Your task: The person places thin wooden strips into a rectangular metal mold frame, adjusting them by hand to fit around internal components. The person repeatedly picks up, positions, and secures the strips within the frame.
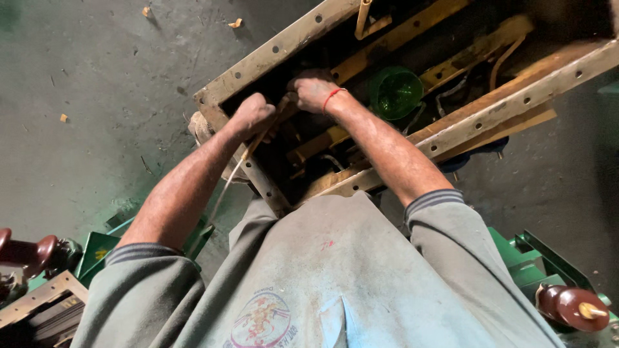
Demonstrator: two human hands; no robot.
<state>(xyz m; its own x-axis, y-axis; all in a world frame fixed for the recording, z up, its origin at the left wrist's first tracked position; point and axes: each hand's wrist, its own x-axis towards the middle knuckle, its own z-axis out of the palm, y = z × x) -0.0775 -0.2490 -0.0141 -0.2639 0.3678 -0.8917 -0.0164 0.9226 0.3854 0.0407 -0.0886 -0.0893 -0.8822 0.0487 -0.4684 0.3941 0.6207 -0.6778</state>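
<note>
I look straight down over an open rectangular metal tank with a flange [271,51] drilled with bolt holes. My left hand [251,116] is clenched at the tank's near corner, gripping a thin light strip [225,183] that trails down past the flange. My right hand [313,90], with a red thread on the wrist, is closed inside the tank beside the left hand, on the same strip or a part close to it; what it grips is hidden. Yellowish wooden bars [400,38] lie inside the tank.
A green bowl-shaped thing [394,92] sits deep in the tank. Brown ceramic insulators [574,308] on green housings stand at the lower right, and another brown insulator [29,251] at the lower left. Grey concrete floor [84,96] with small scraps surrounds the tank.
</note>
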